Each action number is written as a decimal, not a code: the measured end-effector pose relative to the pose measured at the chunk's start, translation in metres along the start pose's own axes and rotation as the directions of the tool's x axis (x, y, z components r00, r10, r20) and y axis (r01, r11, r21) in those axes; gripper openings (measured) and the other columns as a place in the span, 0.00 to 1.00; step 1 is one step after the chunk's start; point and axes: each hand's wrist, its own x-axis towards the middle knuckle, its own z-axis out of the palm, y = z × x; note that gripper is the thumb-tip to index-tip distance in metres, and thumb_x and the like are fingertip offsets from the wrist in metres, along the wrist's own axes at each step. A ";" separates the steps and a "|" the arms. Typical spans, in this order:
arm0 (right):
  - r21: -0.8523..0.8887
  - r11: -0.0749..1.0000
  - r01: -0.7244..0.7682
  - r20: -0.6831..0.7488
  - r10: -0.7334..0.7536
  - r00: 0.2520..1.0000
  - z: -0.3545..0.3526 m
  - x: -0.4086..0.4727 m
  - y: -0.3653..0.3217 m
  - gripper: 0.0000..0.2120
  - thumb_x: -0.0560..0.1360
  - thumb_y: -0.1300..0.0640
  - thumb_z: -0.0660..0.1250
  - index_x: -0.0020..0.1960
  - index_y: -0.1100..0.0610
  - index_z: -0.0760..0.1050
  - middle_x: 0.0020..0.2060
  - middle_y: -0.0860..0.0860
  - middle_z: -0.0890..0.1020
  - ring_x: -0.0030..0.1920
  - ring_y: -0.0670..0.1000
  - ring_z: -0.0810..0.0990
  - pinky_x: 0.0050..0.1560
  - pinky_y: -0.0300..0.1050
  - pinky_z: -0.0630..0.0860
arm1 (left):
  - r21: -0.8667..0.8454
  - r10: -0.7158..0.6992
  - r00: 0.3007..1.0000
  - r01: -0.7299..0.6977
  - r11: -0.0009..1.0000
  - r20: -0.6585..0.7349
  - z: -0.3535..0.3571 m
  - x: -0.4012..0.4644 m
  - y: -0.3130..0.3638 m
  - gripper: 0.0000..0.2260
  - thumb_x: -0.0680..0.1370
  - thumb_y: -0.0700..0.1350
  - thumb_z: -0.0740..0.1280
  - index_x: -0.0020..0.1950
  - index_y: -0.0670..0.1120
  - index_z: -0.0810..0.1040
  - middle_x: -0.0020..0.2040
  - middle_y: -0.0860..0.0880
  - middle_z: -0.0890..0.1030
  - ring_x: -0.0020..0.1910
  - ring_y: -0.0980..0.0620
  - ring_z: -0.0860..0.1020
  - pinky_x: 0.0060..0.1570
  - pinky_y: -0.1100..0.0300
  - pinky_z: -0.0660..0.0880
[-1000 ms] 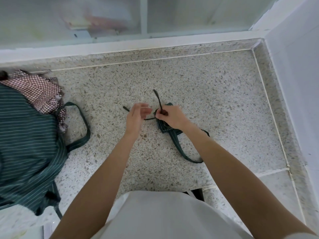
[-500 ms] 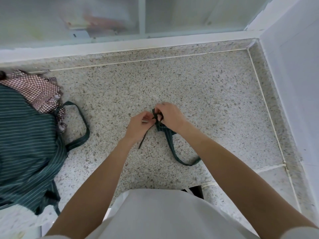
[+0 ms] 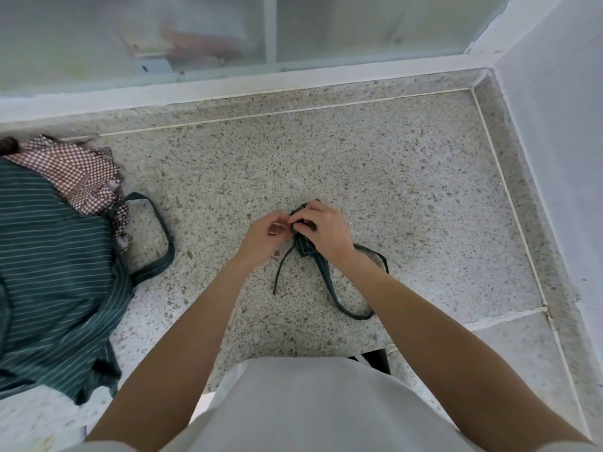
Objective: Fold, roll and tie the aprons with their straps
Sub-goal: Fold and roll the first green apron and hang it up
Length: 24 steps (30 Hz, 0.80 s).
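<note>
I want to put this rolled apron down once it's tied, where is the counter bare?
Bare terrazzo counter runs behind and right of the rolled apron, up to the window ledge and right wall. A narrower bare patch lies between both forearms. The left is crowded by the striped apron pile and checked cloth.

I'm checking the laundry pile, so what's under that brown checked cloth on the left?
The brown checked cloth lies on the green striped apron, whose strap loop curls out onto the terrazzo counter. Whatever else sits beneath it is covered.
</note>
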 end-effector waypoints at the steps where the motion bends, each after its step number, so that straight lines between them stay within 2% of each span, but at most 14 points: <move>1: 0.007 1.000 -0.021 0.015 0.021 1.000 0.000 -0.001 0.000 0.05 0.72 0.60 0.71 0.46 0.53 0.83 0.41 0.51 0.80 0.37 0.50 0.79 0.32 0.45 0.75 | 0.026 -0.001 1.000 0.001 1.000 0.012 -0.001 0.001 0.000 0.08 0.76 0.36 0.66 0.50 0.47 0.77 0.45 0.52 0.79 0.39 0.62 0.77 0.43 0.72 0.72; 4: 0.030 0.998 -0.063 0.097 0.060 0.993 -0.003 0.000 0.001 0.08 0.72 0.59 0.71 0.51 0.54 0.82 0.40 0.50 0.82 0.38 0.45 0.76 0.39 0.42 0.75 | 0.073 -0.060 0.995 0.065 0.995 -0.076 -0.007 0.002 0.002 0.03 0.77 0.41 0.66 0.49 0.46 0.76 0.44 0.52 0.80 0.41 0.59 0.78 0.38 0.74 0.71; 7: 0.077 0.984 -0.162 0.138 0.151 0.979 -0.007 0.001 0.001 0.09 0.72 0.58 0.71 0.53 0.55 0.81 0.39 0.50 0.83 0.38 0.45 0.77 0.43 0.39 0.75 | 0.164 -0.067 0.985 0.093 0.982 -0.158 -0.014 -0.001 0.005 0.01 0.76 0.43 0.67 0.47 0.47 0.77 0.40 0.54 0.80 0.39 0.59 0.79 0.31 0.74 0.71; 12: 0.118 0.934 -0.338 0.078 0.330 0.941 -0.005 -0.005 0.003 0.06 0.73 0.59 0.71 0.49 0.59 0.78 0.39 0.50 0.81 0.40 0.47 0.78 0.44 0.37 0.75 | 0.360 0.006 0.978 0.071 0.930 -0.206 -0.021 -0.011 -0.005 0.03 0.72 0.41 0.71 0.44 0.47 0.81 0.38 0.51 0.83 0.37 0.56 0.80 0.41 0.64 0.76; 14: 0.074 0.932 -0.356 0.050 0.353 0.934 -0.006 -0.011 0.007 0.05 0.74 0.58 0.69 0.49 0.59 0.78 0.40 0.51 0.81 0.41 0.48 0.78 0.44 0.40 0.76 | 0.447 0.053 0.975 0.051 0.893 -0.216 -0.021 -0.015 -0.012 0.04 0.71 0.41 0.71 0.45 0.46 0.82 0.39 0.51 0.83 0.37 0.55 0.80 0.41 0.61 0.77; 18: -0.079 0.947 -0.310 0.056 0.315 0.947 -0.009 -0.020 0.014 0.05 0.76 0.57 0.66 0.49 0.56 0.80 0.43 0.51 0.81 0.41 0.48 0.76 0.45 0.43 0.75 | 0.643 0.199 0.970 -0.063 0.763 -0.142 -0.025 -0.016 -0.021 0.03 0.72 0.42 0.71 0.44 0.45 0.81 0.36 0.51 0.83 0.34 0.52 0.80 0.31 0.62 0.72; 20: -0.101 0.948 -0.302 0.055 0.309 0.949 -0.010 -0.020 0.015 0.05 0.76 0.57 0.66 0.48 0.55 0.80 0.43 0.52 0.80 0.41 0.50 0.77 0.45 0.45 0.76 | 0.708 0.277 0.957 -0.140 0.692 -0.081 -0.029 -0.014 -0.024 0.04 0.69 0.40 0.73 0.41 0.45 0.80 0.32 0.51 0.81 0.29 0.52 0.79 0.24 0.69 0.63; 22: -0.115 0.953 -0.281 0.048 0.288 0.956 -0.011 -0.021 0.016 0.05 0.76 0.57 0.66 0.48 0.56 0.79 0.43 0.53 0.80 0.39 0.51 0.77 0.43 0.48 0.77 | 0.748 0.319 0.947 -0.189 0.636 -0.032 -0.032 -0.015 -0.023 0.08 0.65 0.39 0.75 0.38 0.45 0.77 0.28 0.52 0.78 0.24 0.53 0.75 0.23 0.72 0.56; 24: -0.129 0.965 -0.228 0.038 0.235 0.971 -0.012 -0.023 0.015 0.04 0.76 0.59 0.66 0.48 0.58 0.79 0.43 0.53 0.79 0.38 0.52 0.77 0.42 0.50 0.78 | 0.756 0.351 0.936 -0.228 0.613 -0.002 -0.031 -0.015 -0.024 0.08 0.65 0.38 0.74 0.38 0.45 0.77 0.28 0.52 0.77 0.24 0.53 0.74 0.24 0.70 0.60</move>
